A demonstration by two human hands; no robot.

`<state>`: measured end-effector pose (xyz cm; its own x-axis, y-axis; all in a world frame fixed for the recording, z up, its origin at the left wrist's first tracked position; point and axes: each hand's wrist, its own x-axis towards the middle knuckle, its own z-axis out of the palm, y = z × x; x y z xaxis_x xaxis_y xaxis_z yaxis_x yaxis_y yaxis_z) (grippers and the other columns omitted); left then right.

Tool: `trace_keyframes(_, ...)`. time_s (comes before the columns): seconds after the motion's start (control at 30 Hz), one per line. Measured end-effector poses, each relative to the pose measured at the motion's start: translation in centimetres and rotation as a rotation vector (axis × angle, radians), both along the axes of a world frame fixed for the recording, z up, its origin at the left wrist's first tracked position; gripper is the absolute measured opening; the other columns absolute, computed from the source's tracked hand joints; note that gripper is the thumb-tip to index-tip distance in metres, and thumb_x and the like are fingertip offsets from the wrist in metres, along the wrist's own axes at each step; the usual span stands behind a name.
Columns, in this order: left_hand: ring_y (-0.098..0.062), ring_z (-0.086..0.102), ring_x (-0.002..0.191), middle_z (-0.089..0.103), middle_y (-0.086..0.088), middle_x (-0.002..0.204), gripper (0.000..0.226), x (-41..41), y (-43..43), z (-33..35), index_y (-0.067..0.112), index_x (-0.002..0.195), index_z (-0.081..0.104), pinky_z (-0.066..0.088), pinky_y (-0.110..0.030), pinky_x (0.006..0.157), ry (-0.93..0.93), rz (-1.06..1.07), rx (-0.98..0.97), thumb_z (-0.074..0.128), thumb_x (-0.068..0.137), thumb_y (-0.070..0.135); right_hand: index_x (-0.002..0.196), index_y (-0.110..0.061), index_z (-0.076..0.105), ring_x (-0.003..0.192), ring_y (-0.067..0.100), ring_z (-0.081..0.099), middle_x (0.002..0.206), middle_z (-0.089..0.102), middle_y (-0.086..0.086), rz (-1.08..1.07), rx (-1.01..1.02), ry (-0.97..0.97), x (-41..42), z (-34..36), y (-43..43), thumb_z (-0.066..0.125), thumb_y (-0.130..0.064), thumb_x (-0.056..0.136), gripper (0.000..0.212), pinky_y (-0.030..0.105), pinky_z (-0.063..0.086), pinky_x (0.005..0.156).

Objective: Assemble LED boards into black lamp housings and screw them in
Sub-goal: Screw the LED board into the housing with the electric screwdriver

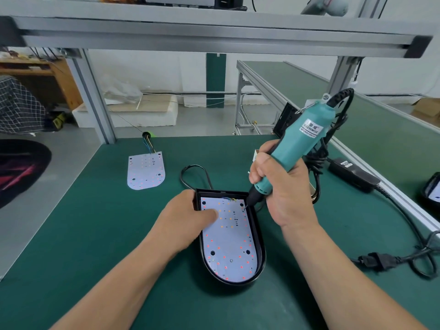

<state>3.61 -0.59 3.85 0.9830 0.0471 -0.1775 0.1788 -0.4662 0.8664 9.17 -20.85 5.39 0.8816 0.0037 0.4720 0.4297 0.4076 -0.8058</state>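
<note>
Green bench mat [95, 234] under aluminium frame [214, 27]. Right hand [283, 186] grasps electric screwdriver [297, 144]; left hand [188, 215] grips black lamp housing [258, 234].

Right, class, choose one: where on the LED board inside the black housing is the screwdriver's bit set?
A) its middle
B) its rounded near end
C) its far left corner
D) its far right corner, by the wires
D: the right hand holds the teal screwdriver with its bit at the LED board's far right corner, beside the wires, in the black housing.
</note>
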Motion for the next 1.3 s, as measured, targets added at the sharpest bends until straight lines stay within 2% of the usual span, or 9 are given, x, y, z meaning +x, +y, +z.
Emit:
trace_keyframes(0.23, -0.031, 0.076, 0.091, 0.079, 0.0, 0.091, 0.034, 0.2, 0.0, -0.2, 0.025, 0.093, 0.07, 0.061, -0.059, 0.09, 0.002, 0.005, -0.016, 0.069, 0.065, 0.043, 0.092, -0.017, 0.059, 0.059, 0.026, 0.046, 0.069, 0.05, 0.003, 0.005, -0.019, 0.0, 0.0, 0.0, 0.1, 0.065, -0.004, 0.095, 0.015, 0.036, 0.045, 0.064)
trace_keyframes(0.37, -0.029, 0.076, 0.092, 0.079, 0.001, 0.093, 0.039, 0.2, 0.0, -0.2, 0.025, 0.097, 0.069, 0.06, -0.059, 0.09, 0.001, 0.003, -0.011, 0.069, 0.064, 0.045, 0.09, -0.021, 0.061, 0.059, 0.024, 0.047, 0.068, 0.048, 0.0, 0.042, 0.022, 0.043, 0.0, 0.3, -0.2, 0.068, -0.007, 0.091, 0.015, 0.034, 0.045, 0.064)
trace_keyframes(0.53, -0.026, 0.076, 0.091, 0.078, 0.003, 0.093, 0.037, 0.3, 0.1, -0.4, 0.023, 0.098, 0.069, 0.061, -0.056, 0.091, -0.006, 0.008, -0.003, 0.07, 0.066, 0.044, 0.089, -0.021, 0.061, 0.057, 0.023, 0.047, 0.067, 0.045, 0.0, 0.054, 0.076, 0.073, 0.3, 0.3, -0.7, 0.062, -0.002, 0.093, 0.02, 0.033, 0.045, 0.062)
trace_keyframes(0.7, -0.027, 0.076, 0.091, 0.078, 0.002, 0.092, 0.036, 0.4, 0.2, -0.6, 0.023, 0.097, 0.07, 0.061, -0.055, 0.091, -0.021, -0.005, -0.001, 0.07, 0.067, 0.043, 0.091, -0.015, 0.059, 0.057, 0.024, 0.046, 0.067, 0.047, 0.001, 0.044, 0.027, 0.029, 0.2, 0.2, -0.5, 0.06, 0.002, 0.093, 0.016, 0.034, 0.045, 0.062)
trace_keyframes(0.83, -0.032, 0.075, 0.087, 0.077, -0.006, 0.093, 0.039, 0.7, 0.2, -0.7, 0.017, 0.098, 0.07, 0.062, -0.053, 0.09, -0.019, -0.013, -0.012, 0.069, 0.066, 0.039, 0.095, -0.019, 0.063, 0.058, 0.025, 0.047, 0.068, 0.052, 0.0, 0.057, -0.066, -0.039, 0.0, 0.3, 0.2, 0.066, -0.008, 0.092, 0.011, 0.037, 0.044, 0.063)
trace_keyframes(0.9, -0.025, 0.067, 0.074, 0.074, -0.011, 0.088, 0.042, 1.0, 0.3, -0.5, 0.009, 0.099, 0.068, 0.055, -0.043, 0.082, 0.002, -0.055, -0.031, 0.069, 0.067, 0.036, 0.095, -0.022, 0.066, 0.059, 0.025, 0.047, 0.067, 0.053, 0.0, 0.061, -0.114, -0.062, -0.1, 0.4, 0.6, 0.067, -0.011, 0.092, 0.012, 0.038, 0.043, 0.063)
trace_keyframes(1.0, -0.016, 0.054, 0.075, 0.062, -0.002, 0.083, 0.049, 1.4, 0.4, -0.2, 0.0, 0.101, 0.063, 0.042, -0.039, 0.078, 0.03, -0.106, -0.036, 0.068, 0.066, 0.034, 0.096, -0.022, 0.066, 0.059, 0.025, 0.048, 0.068, 0.054, 0.001, 0.054, -0.136, -0.071, 0.0, 0.4, 0.6, 0.067, -0.009, 0.092, 0.013, 0.038, 0.044, 0.063)
trace_keyframes(1.17, -0.016, 0.041, 0.074, 0.048, 0.0, 0.079, 0.031, 1.5, 0.0, 0.4, -0.001, 0.086, 0.054, 0.03, -0.038, 0.076, 0.036, -0.126, 0.009, 0.063, 0.071, 0.025, 0.097, -0.02, 0.066, 0.059, 0.025, 0.049, 0.067, 0.054, -0.002, 0.059, -0.106, -0.046, 0.2, 0.4, 0.1, 0.067, -0.008, 0.092, 0.013, 0.036, 0.046, 0.063)
trace_keyframes(1.3, -0.02, 0.035, 0.075, 0.042, -0.003, 0.079, 0.034, 1.7, -0.2, 0.7, -0.002, 0.084, 0.049, 0.026, -0.04, 0.072, 0.065, -0.091, -0.03, 0.063, 0.067, 0.025, 0.098, -0.02, 0.066, 0.06, 0.025, 0.05, 0.068, 0.054, 0.001, 0.055, -0.111, -0.048, 0.2, 0.3, 0.0, 0.066, -0.007, 0.093, 0.014, 0.038, 0.046, 0.063)
